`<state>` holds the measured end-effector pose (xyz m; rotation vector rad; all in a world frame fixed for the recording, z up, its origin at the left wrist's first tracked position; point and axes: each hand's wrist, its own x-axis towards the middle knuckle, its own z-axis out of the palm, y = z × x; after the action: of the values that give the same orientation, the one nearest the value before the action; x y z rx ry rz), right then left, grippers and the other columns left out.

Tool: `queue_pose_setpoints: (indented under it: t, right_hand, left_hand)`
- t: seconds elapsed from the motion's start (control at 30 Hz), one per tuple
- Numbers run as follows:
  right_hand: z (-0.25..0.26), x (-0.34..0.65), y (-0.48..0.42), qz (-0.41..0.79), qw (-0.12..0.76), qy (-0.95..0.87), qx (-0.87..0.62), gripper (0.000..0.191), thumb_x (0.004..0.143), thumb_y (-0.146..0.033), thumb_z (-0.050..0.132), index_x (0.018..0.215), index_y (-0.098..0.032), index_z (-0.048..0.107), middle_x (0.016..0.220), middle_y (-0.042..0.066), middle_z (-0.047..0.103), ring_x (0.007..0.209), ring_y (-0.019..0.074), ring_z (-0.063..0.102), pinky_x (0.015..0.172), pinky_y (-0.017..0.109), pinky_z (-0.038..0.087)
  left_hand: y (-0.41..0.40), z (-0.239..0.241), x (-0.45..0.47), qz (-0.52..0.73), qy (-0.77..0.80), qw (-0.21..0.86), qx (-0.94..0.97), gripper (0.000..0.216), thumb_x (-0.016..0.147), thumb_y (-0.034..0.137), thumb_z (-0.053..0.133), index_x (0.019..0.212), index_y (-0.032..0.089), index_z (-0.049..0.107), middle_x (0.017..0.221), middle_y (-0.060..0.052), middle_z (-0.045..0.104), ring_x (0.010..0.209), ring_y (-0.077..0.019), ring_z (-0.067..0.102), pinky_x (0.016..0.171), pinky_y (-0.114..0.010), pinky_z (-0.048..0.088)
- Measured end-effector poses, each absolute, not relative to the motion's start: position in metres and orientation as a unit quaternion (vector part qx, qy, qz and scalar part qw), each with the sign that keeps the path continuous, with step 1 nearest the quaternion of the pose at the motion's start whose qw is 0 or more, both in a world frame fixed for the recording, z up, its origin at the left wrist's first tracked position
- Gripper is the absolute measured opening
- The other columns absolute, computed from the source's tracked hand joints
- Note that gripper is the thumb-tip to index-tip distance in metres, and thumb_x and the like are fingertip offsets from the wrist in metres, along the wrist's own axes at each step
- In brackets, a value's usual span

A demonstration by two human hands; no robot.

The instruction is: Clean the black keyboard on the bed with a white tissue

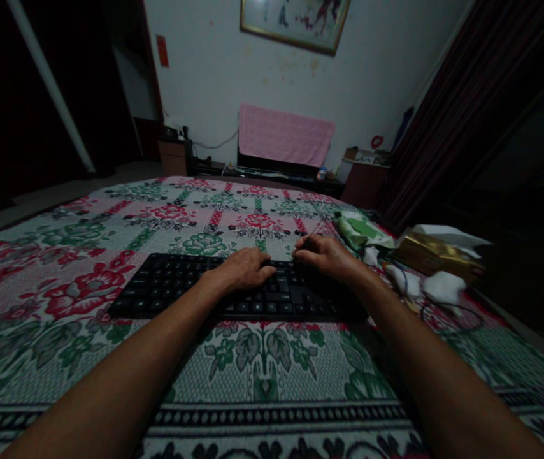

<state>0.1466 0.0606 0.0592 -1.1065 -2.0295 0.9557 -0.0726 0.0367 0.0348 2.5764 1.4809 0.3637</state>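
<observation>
A black keyboard [157, 287] lies flat on the patterned bedspread, its long side across my view. My left hand [242, 268] rests palm down over its middle, fingers stretched forward and the thumb pointing right, touching the keys. At the keyboard's far edge, right of centre, my right hand [322, 255] is closed with thumb and fingertips pinched together. Whatever those fingertips may hold is too small and dark to make out. The keys under both hands are hidden.
Right of my right arm lie a green and white packet [360, 231], a gold box [432, 255], crumpled white tissues [444, 287] and a dark thin cord [467, 325]. The flowered bedspread [85, 287] spreads all round. A pink cloth [284, 135] hangs by the far wall.
</observation>
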Motion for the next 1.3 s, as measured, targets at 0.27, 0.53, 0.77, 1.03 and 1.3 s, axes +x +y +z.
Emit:
queue_pose_setpoints:
  t: [0.27,0.53,0.77,1.03,1.3]
  right_hand:
    - [0.066,0.141,0.057,0.233,0.301,-0.83,-0.407,0.011,0.071,-0.023,0.065,0.082,-0.02,0.063,0.073,0.0,0.066,0.069,0.0155,0.059,0.069,0.027,0.043]
    - [0.06,0.141,0.06,0.236,0.308,-0.823,-0.414,0.014,0.074,-0.026,0.064,0.085,-0.02,0.061,0.073,0.0,0.065,0.067,0.0157,0.06,0.067,0.027,0.044]
    - [0.059,0.14,0.06,0.133,0.252,-0.867,-0.408,0.013,0.079,-0.02,0.057,0.091,-0.018,0.057,0.081,0.003,0.065,0.075,0.0158,0.06,0.071,0.027,0.043]
    - [0.053,0.14,0.065,0.111,0.258,-0.865,-0.416,0.014,0.08,-0.022,0.056,0.094,-0.018,0.054,0.082,0.004,0.066,0.076,0.0167,0.061,0.072,0.028,0.044]
    - [0.058,0.142,0.063,0.19,0.258,-0.851,-0.415,0.016,0.079,-0.027,0.056,0.092,-0.018,0.054,0.077,0.002,0.065,0.072,0.0161,0.061,0.069,0.027,0.045]
  left_hand:
    - [0.035,0.037,-0.071,0.106,0.496,0.061,0.86,0.035,0.087,0.042,0.04,0.093,0.018,0.065,0.092,-0.01,0.069,0.086,-0.0223,0.062,0.074,-0.031,0.043]
    - [0.032,0.041,-0.07,0.093,0.505,0.061,0.856,0.035,0.087,0.041,0.039,0.096,0.018,0.065,0.096,-0.011,0.068,0.087,-0.0233,0.062,0.074,-0.032,0.044]
    - [0.033,0.042,-0.07,0.084,0.502,0.066,0.858,0.038,0.087,0.043,0.038,0.098,0.017,0.064,0.098,-0.012,0.068,0.091,-0.0242,0.062,0.077,-0.033,0.044]
    - [0.034,0.039,-0.07,0.082,0.504,0.07,0.857,0.04,0.088,0.044,0.037,0.101,0.018,0.065,0.098,-0.011,0.068,0.092,-0.024,0.062,0.078,-0.033,0.044]
    - [0.032,0.041,-0.069,0.082,0.507,0.061,0.856,0.039,0.088,0.043,0.038,0.102,0.018,0.065,0.098,-0.011,0.068,0.091,-0.0226,0.062,0.079,-0.031,0.044]
